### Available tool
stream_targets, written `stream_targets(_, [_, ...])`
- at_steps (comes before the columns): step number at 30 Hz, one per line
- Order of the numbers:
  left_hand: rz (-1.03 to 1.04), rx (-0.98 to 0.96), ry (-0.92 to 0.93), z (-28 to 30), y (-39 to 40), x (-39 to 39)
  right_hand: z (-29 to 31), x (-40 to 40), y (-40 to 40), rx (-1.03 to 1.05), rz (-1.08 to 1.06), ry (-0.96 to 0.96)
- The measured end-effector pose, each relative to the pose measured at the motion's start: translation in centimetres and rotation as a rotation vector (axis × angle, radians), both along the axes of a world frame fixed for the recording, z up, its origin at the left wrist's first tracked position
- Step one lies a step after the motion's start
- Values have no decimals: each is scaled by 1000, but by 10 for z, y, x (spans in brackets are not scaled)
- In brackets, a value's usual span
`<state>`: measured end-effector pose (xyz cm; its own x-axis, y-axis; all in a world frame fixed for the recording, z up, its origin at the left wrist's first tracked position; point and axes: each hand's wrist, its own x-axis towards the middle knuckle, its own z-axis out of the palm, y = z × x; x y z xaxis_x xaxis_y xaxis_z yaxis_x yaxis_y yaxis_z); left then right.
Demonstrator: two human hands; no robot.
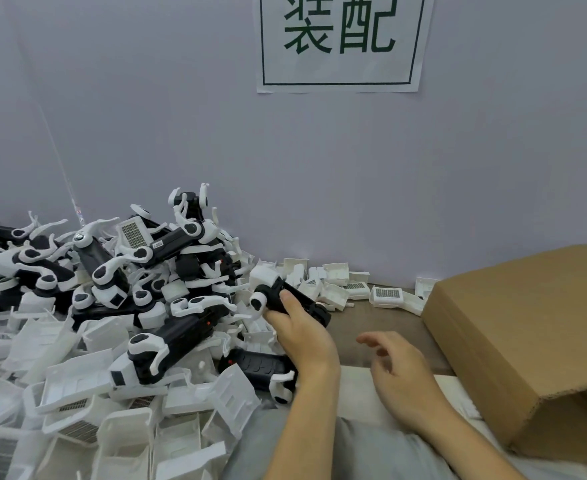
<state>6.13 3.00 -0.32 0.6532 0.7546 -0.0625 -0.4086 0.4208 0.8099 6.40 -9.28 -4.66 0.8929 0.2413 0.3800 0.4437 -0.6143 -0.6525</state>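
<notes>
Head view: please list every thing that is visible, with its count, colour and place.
pile of parts: many, black and white, left, against the wall.
held part: one, black and white, in the left hand, right of the pile.
shells: many, white, front left and along the wall.
cardboard box: one, brown, right.
sign: one, white with green characters, on the wall, top.
table: one, brown, bare strip between pile and box.
left hand: one, grips the held part.
right hand: one, fingers relaxed, holds nothing, above the table.
</notes>
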Motion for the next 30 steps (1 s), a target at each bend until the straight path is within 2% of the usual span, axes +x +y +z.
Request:
stream_targets(7, [8,-27,-44,-2,-4,-2,12,28,31,-332,200,133])
stream_targets(11, [-17,-45,-13,0,-1,-2,15,46,51,-596,187,117])
stream_targets(13, [-27,-50,-3,0,0,-1,16,50,59,-644,197,148])
stream_targets(15, [-39,-53,9,0,0,-1,18,52,62,-565,222,145])
stream_targets(18, [-76,-58,26,0,1,0,16,52,56,-203,278,15])
stream_targets(20, [-123,-66,59,-1,2,2,11,50,42,-16,100,-14])
stream_targets(23, [-231,-97,110,-3,1,3,8,47,15,147,-195,-31])
stream_targets(26, [-343,-90,168,-4,-4,5,15,37,-11,273,-292,-81])
stream_targets(30, [-432,-81,230,-4,-7,7,11,16,-23,476,-371,-56])
